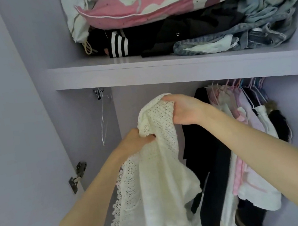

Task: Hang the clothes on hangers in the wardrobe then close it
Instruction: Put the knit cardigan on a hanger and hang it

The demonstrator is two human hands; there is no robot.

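Cream knit top (158,161) is held up before the open wardrobe (176,67) — gripped at top by right hand (186,109), pinched lower by left hand (135,141). Hanger fitting judged underway; rail placement beside hung clothes (243,137) is needed next.

Cream lace top (158,159) hanging, perhaps hangerless.

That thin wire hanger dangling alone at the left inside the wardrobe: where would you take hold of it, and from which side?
Probably the sloping arm of the wire hanger, just below its hook, reached from the front right. It hangs edge-on close to the wardrobe's left wall, so only that side looks open to fingers. Both the left hand and right hand are gripping the cream knit top, so one must let go.
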